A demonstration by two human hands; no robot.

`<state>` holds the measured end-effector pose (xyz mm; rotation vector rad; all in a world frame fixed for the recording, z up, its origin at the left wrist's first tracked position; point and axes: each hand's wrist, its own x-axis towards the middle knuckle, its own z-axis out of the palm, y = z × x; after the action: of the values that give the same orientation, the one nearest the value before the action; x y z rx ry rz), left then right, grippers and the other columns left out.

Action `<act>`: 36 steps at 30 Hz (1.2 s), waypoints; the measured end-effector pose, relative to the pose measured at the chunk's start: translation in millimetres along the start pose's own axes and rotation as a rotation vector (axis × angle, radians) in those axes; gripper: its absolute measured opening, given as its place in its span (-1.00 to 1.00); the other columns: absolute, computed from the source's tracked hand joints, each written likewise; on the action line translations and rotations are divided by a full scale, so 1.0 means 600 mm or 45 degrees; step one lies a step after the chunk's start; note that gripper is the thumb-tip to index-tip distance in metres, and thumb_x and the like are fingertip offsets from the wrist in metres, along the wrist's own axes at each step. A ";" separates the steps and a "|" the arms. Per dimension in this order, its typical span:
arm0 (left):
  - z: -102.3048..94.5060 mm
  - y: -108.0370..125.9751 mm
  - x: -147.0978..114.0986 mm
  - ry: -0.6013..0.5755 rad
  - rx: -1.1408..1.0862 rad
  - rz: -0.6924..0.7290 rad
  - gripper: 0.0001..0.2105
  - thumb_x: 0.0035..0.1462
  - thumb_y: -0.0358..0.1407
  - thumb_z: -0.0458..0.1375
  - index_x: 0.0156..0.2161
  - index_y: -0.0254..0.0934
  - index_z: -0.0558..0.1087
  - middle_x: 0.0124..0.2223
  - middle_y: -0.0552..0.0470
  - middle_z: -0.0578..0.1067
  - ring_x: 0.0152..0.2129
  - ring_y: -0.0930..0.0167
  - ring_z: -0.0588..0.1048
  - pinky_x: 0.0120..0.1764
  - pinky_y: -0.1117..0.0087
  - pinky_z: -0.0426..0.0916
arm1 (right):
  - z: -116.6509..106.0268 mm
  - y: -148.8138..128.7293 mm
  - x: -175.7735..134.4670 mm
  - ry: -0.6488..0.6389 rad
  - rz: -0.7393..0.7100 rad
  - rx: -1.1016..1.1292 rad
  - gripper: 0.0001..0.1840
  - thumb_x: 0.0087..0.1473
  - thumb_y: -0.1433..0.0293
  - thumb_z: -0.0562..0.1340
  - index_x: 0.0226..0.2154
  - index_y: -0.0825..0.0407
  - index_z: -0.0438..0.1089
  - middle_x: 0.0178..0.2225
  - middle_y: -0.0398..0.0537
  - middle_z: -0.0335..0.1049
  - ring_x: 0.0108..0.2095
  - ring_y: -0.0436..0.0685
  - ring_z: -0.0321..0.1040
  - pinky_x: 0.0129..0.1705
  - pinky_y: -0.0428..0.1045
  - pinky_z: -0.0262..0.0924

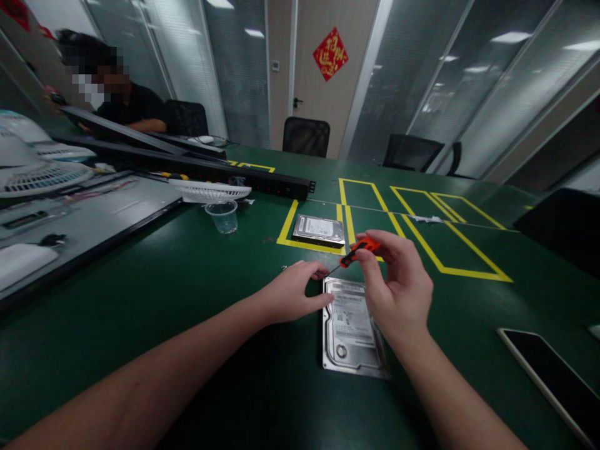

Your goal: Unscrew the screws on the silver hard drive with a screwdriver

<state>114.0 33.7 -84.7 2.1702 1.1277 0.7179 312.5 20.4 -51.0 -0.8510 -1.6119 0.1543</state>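
Note:
A silver hard drive (349,328) with a white label lies flat on the green table in front of me. My left hand (297,290) is at its upper left corner, thumb on the top face and fingers at the far edge, gripping it. In my right hand (400,287) is a screwdriver (360,251) with an orange and black handle, pinched between thumb and fingers. Its thin shaft slants down to the drive's far left corner, beside my left fingertips. The exact contact of the tip is too small to make out.
A second hard drive (319,229) lies inside a yellow tape outline. Nearby stand a clear plastic cup (223,216) and a white slotted tray (210,190). A large panel (117,212) covers the left, a phone (553,375) lies right. A person (135,103) sits far left.

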 end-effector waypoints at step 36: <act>-0.001 0.000 0.000 0.005 -0.024 0.000 -0.57 0.20 -0.17 0.35 0.13 -0.24 0.46 0.04 -0.15 0.58 0.00 0.16 0.56 0.05 0.09 0.46 | -0.001 -0.005 0.004 0.049 -0.043 -0.040 -0.74 0.28 0.40 0.32 0.02 -0.10 0.50 -0.05 0.01 0.56 -0.06 0.22 0.54 -0.04 0.19 0.50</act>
<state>113.5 33.9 -84.2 2.1543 1.1182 0.7302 311.9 19.3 -47.2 -0.8456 -1.5956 0.0884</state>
